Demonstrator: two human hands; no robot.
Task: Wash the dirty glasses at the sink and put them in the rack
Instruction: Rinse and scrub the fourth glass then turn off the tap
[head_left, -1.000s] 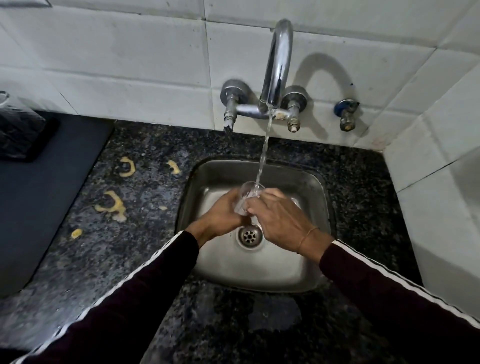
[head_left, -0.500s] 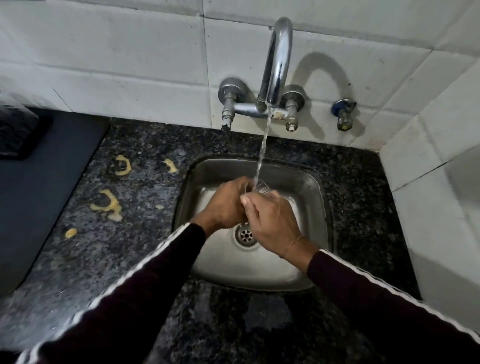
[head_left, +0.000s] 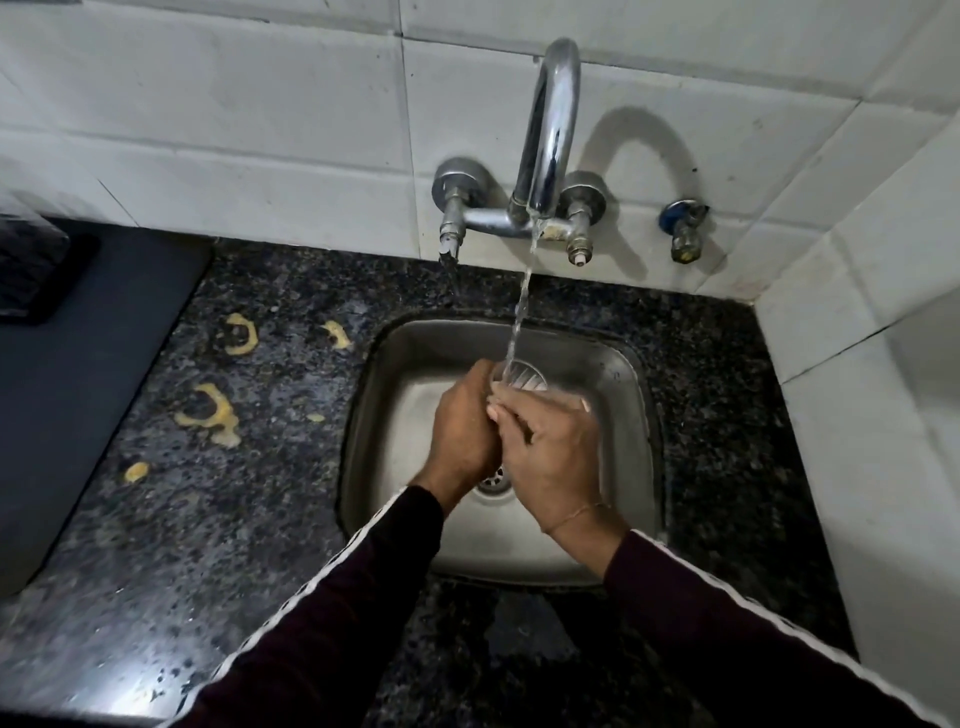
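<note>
White wall tiles (head_left: 260, 130) back a dark speckled granite counter (head_left: 234, 519), with a small square steel sink (head_left: 613, 374) set into it. We see a chrome tap (head_left: 550, 135) fixed to the wall above the sink, its curved spout sending a thin stream of water (head_left: 522, 301) straight down. Over the middle of the basin, both of our hands meet around a clear ribbed glass (head_left: 522, 375), which sits under the stream with its open mouth tilted up and away from us. Our left hand (head_left: 462, 426) curls round the glass from the left side. Our right hand (head_left: 550, 457) wraps it from the right, fingers folded across the front. Below the hands, part of the drain (head_left: 493, 480) shows. Dark sleeves with a white stripe cover both arms. On the counter left of the sink lie several yellow smears (head_left: 208, 415). A dark mat (head_left: 78, 364) covers the far left, with a blurred dark object (head_left: 26, 270) at its back edge.
</note>
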